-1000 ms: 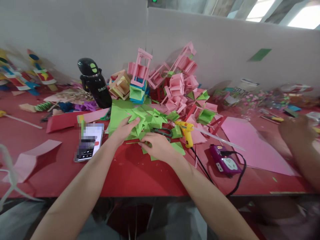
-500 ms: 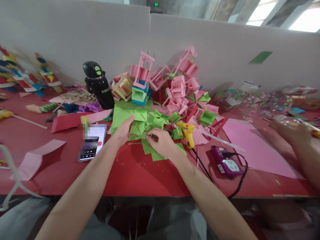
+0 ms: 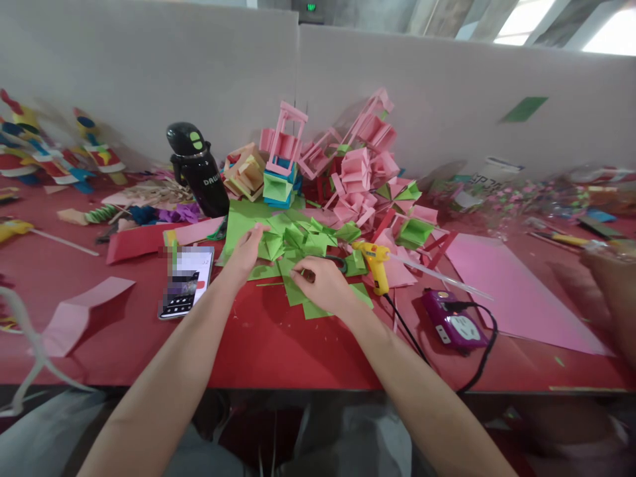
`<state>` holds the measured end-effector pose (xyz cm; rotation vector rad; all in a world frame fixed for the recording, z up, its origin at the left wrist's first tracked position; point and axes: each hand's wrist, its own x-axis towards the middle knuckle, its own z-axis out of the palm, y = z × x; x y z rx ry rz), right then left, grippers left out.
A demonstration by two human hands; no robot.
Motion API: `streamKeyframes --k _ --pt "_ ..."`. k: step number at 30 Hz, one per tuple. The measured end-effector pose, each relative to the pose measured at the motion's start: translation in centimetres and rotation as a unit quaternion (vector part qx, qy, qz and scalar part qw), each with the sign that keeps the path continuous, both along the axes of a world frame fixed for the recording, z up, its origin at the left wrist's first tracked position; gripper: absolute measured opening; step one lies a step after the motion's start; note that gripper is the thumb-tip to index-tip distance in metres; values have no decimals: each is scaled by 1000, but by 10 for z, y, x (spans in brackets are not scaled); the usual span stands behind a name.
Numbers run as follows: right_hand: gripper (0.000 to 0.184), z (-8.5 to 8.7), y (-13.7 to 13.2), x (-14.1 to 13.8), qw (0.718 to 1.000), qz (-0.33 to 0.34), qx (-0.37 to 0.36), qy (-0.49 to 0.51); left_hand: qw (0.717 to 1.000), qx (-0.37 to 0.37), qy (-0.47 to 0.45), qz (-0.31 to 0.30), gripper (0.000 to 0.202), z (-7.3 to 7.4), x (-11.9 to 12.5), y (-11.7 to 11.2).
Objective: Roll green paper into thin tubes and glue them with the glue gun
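Observation:
My left hand (image 3: 245, 252) is at the left of the green paper pile, its fingers closed at the edge of a folded green paper piece (image 3: 272, 246). My right hand (image 3: 322, 279) hovers over flat green paper squares (image 3: 293, 281), thumb and forefinger pinched together. Whatever may be between those fingertips is too small to make out. More folded green pieces (image 3: 318, 240) lie heaped just beyond both hands. Behind the right hand, a dark scissors handle (image 3: 340, 263) shows in part.
A yellow glue gun (image 3: 376, 265) lies right of my hands, its cord near a purple power socket (image 3: 454, 321). A phone (image 3: 186, 281) is at left, with a black bottle (image 3: 199, 169) behind. Pink paper models (image 3: 355, 172) stand at the back. Another person's hand (image 3: 609, 265) is far right.
My left hand has drawn slightly left, and the folded green piece beside it now sits tilted. My right hand stays nearly in place. The other person's hand has shifted right.

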<state>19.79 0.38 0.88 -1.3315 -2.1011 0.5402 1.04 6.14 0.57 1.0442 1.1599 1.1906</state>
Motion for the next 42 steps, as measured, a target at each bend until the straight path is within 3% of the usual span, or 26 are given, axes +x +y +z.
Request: streamKeyframes --k 3,9,14,18,24,28,30,33,36,39,42 --pt "15 0 1 0 1000 1 -4 1 998 -29 -50 0 50 3 -1 0" --pt "15 -1 1 0 1000 -2 -3 -1 990 -66 -109 -64 35 10 -3 -2" --pt "16 0 1 -1 1000 -2 3 -3 983 -42 -146 -99 37 14 -10 -2" --pt "16 -2 1 -1 1000 2 -4 5 984 -7 -157 -82 41 12 -15 -1" --pt "16 -3 1 0 1000 7 0 5 996 63 -67 -11 64 1 -13 5" --pt "16 -5 2 0 1000 9 6 -7 993 120 6 -2 72 -8 -14 12" --pt "16 -3 2 0 1000 9 9 -10 984 150 94 -3 73 -11 -15 11" --pt "15 5 -1 4 1000 17 4 -23 946 213 243 -17 67 -12 -16 5" --pt "15 16 -19 14 998 38 -18 -41 919 231 317 -44 54 -13 -17 1" --pt "18 18 -49 33 999 24 -31 -32 911 209 352 -50 43 -15 -19 1" --pt "17 4 -77 63 997 -80 -3 13 913 202 351 -39 36 -16 -22 5"
